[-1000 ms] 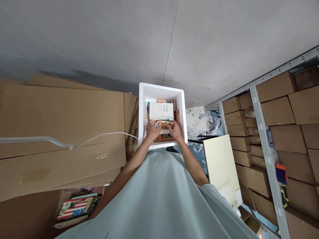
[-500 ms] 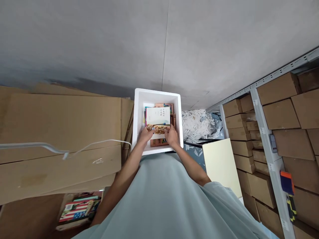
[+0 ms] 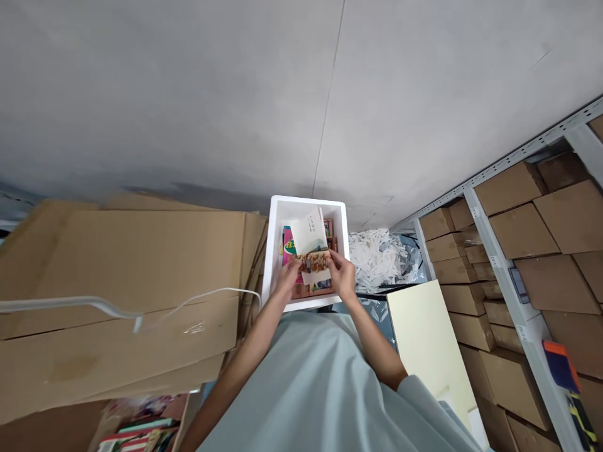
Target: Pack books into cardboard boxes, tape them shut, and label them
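A white foam box [image 3: 308, 201] stands in front of me with several books in it. Over the books I hold a book with a pale cover [image 3: 308, 233] and a brown picture band along its lower part; it is tilted. My left hand [image 3: 288, 276] grips its lower left edge. On the right side, my right hand [image 3: 343, 274] pinches the same book. Beneath it show a pink book [image 3: 287, 242] with a green oval at the left and orange-brown books [image 3: 328, 227] at the right.
Flattened cardboard [image 3: 155, 257] lies to the left, crossed by a white cable [image 3: 198, 294]. Below it, a carton holds more books [image 3: 136, 436]. To the right are shredded white paper [image 3: 379, 258], a cream panel [image 3: 426, 339] and metal shelving [image 3: 499, 263] stacked with brown boxes [image 3: 563, 282].
The pale book was lying flat on the stack; now it is lifted and tilted, and more of the pink book shows. The camera view has shifted, so the box appears lower and farther right.
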Motion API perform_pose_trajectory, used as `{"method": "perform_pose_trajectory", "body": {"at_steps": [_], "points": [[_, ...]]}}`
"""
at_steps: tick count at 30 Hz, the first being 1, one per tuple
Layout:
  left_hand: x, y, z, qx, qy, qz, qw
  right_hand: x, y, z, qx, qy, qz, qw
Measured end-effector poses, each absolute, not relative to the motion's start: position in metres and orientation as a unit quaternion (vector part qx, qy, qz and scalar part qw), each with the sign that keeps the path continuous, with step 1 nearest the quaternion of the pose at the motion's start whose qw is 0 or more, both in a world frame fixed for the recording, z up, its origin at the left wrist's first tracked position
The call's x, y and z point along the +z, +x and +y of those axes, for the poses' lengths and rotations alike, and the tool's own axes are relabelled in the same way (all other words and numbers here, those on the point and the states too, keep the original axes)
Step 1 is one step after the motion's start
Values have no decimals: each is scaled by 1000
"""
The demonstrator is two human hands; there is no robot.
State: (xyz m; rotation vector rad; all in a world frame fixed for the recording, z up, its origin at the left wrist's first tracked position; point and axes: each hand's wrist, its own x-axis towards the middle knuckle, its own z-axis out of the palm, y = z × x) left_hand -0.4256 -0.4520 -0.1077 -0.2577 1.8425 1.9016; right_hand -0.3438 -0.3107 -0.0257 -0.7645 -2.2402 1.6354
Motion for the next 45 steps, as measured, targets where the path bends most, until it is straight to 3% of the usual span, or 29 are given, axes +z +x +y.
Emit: {"method": "perform_pose_trajectory", "body": {"at_steps": [7, 18, 30, 38, 45], "points": [[-46, -401, -447, 782, -92, 511, 345, 39, -251, -309, 629, -371, -638, 244], [32, -334, -389, 716, 35, 477, 509, 103, -121, -312, 548, -473, -567, 393], [84, -171, -279, 688, 156, 501, 502, 112, 54, -243, 512, -500, -484, 504], [94, -31, -171, 612, 252, 501, 557, 104, 198, -183, 481, -520, -395, 585], [87, 41, -115, 546, 289, 507, 601, 77, 266, -169, 458, -563, -316, 611]]}}
